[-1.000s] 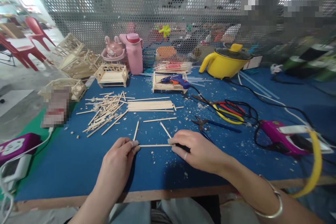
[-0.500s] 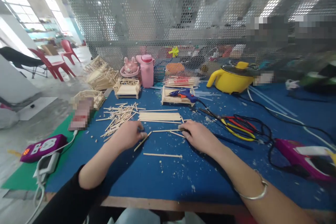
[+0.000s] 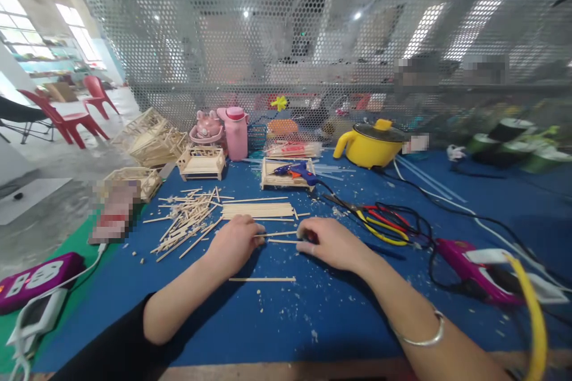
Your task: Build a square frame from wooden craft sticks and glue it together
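My left hand (image 3: 236, 244) is closed, its thumb and fingertips pinching the left end of a thin wooden stick (image 3: 277, 234). That stick's right end reaches the fingertips of my right hand (image 3: 328, 242), whose thumb and index finger are curved and apart. A second wooden stick (image 3: 282, 241) lies just below, its right end by my right thumb. Nearer the front, a single stick (image 3: 263, 279) lies crosswise on the blue mat (image 3: 277, 327). Behind my hands is a row of parallel sticks (image 3: 257, 210); a loose pile of sticks (image 3: 190, 214) is to the left.
Small wooden bench-like frames (image 3: 202, 165) stand at the back left. A blue glue gun (image 3: 295, 170) rests on another frame (image 3: 268, 178). Pliers (image 3: 384, 232), cables and a yellow pot (image 3: 373, 146) lie right. A phone (image 3: 115, 211) and purple power strip (image 3: 42, 280) are left.
The camera view has shifted. My left hand has moved in toward the right hand and now pinches a stick; the short slanted stick beside it no longer shows. My right fingers have spread slightly.
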Motion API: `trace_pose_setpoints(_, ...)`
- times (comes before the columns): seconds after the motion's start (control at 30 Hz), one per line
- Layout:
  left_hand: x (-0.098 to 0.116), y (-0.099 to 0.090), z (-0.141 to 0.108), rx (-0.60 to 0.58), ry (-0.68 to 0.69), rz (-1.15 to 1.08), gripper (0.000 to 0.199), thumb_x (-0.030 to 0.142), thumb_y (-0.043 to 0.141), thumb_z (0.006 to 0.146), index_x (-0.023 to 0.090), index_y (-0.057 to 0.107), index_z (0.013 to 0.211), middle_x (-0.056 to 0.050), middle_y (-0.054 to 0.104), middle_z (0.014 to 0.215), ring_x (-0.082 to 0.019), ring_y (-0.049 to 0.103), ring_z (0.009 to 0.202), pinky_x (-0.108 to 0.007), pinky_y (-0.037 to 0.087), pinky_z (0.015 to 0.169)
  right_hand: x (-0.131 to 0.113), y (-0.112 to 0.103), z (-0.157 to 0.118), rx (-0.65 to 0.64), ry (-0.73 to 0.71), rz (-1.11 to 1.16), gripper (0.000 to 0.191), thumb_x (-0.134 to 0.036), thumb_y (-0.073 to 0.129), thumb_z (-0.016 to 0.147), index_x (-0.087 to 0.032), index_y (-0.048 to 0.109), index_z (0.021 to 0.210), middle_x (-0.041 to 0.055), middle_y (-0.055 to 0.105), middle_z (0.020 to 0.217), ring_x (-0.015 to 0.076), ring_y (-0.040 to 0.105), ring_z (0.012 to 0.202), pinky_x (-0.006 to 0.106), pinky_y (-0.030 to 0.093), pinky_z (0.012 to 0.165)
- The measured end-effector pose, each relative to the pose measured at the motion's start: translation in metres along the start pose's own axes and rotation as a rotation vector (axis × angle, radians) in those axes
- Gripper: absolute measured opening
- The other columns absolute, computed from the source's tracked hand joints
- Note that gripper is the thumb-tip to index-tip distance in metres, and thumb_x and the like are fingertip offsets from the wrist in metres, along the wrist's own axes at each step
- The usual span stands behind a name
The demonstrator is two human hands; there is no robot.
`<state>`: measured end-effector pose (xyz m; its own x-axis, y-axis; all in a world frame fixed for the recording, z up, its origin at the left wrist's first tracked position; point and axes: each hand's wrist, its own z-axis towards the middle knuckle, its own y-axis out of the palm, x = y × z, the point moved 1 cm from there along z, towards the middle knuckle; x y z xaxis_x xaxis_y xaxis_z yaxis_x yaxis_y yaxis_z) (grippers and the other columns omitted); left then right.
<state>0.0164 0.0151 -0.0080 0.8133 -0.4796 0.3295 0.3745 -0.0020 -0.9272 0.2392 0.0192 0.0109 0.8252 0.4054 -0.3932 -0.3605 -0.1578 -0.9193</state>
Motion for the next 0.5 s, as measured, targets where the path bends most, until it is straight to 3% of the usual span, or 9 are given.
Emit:
trace_pose_setpoints(0.17,0.005,0.009,0.02,-0.167,0.048,0.103,0.024,0.014,0.045,0.082,0.019,0.068,0.075,-0.007,0.061,0.08,-0.019,0.059,0.078,-0.029,0.044,0.071,0.0,0.015,0.003,-0.057,-0.019,-0.051,0.005,-0.022,0.06,0.075,-0.021,0.063,0.071,0.0023,0.065,0.075,0.0156,0.057,0.068,0.024,0.037,0.059)
trace_pose_setpoints(0.3,-0.004,0.008,0.018,-0.131,0.018,0.16,0.027,0.014,0.041,0.083,0.017,0.067,0.073,-0.008,0.061,0.076,-0.019,0.059,0.076,-0.028,0.043,0.068,0.001,0.016,0.002,-0.05,-0.014,-0.061,0.008,-0.021,0.058,0.076,-0.02,0.062,0.07,0.0041,0.066,0.077,0.0167,0.058,0.071,0.025,0.038,0.063)
trace_pose_setpoints(0.5,-0.015,0.009,0.012,-0.121,-0.042,0.204,0.024,0.014,0.043,0.082,0.019,0.066,0.076,-0.007,0.061,0.079,-0.02,0.059,0.081,-0.03,0.042,0.071,-0.005,0.009,-0.002,-0.157,0.141,-0.217,0.014,-0.027,0.055,0.074,-0.02,0.064,0.065,0.0048,0.068,0.072,0.0166,0.059,0.064,0.024,0.032,0.053)
